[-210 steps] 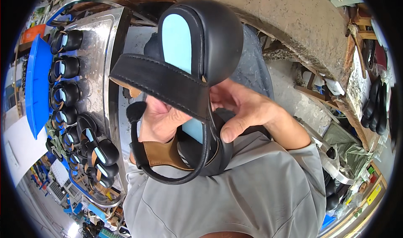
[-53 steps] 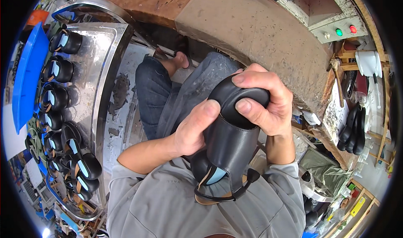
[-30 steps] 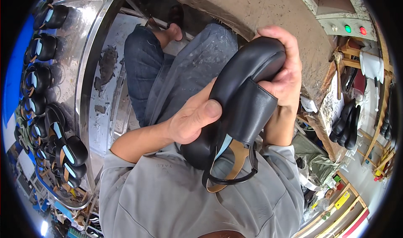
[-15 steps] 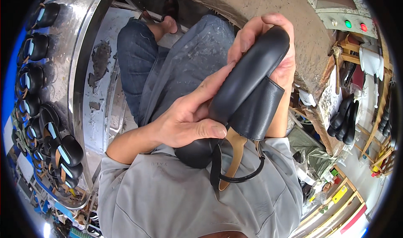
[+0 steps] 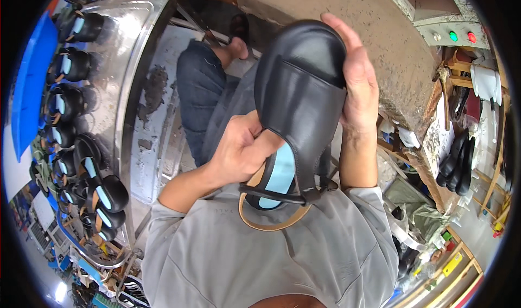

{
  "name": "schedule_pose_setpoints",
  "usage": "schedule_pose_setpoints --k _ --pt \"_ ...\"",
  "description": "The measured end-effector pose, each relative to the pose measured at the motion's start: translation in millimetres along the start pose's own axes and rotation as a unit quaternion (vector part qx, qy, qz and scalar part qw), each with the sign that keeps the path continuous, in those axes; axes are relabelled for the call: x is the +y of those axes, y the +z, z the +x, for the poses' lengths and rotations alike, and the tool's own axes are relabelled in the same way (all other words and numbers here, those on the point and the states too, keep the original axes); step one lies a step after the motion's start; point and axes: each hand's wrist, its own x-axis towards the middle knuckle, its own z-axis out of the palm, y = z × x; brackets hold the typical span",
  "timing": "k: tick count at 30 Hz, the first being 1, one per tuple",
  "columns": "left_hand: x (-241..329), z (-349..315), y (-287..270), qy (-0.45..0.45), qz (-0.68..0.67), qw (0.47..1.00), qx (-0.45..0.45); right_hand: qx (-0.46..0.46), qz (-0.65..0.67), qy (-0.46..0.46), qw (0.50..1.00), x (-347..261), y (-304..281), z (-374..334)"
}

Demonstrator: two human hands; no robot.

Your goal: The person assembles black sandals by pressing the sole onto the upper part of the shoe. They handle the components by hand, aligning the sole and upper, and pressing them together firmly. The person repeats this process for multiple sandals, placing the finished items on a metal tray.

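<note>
Blk sandal (image 5: pixel 309 99) held, bench (image 5: pixel 320 7) fwd, shoe tray (image 5: pixel 116 50) L

Black sandal (image 5: pixel 309 107) with a pop of baby blue, kinda digging it
Upper's plain shiny black, footbed (image 5: pixel 282 169) baby blue, strap lining (image 5: pixel 271 224) tan. Other sandals (image 5: pixel 114 193) run the same black and light blue. Plus a plain grey shirt (image 5: pixel 244 253), dark blue jeans (image 5: pixel 198 85), bright blue tray (image 5: pixel 35 85), brown counter (image 5: pixel 304 3), one green button (image 5: pixel 453 36), one red button (image 5: pixel 472 37).
</note>
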Motion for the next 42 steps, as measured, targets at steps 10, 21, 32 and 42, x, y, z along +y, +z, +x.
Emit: schedule_pose_setpoints --k 10,21,32,42 --pt "26 38 -20 0.168 0.003 0.976 0.137 -0.182 0.134 0.112 0.968 16 29 -49" --pt "75 40 -25 0.389 -0.153 0.903 -0.098 -0.191 0.313 0.186 0.911 28 -31 -57" --pt "73 44 -34 0.615 0.151 0.754 0.173 0.012 0.215 -0.017 0.976 59 -17 -38" --pt "67 28 -20 0.545 0.232 0.803 0.068 -0.079 0.4 0.177 0.896 135 -18 19"
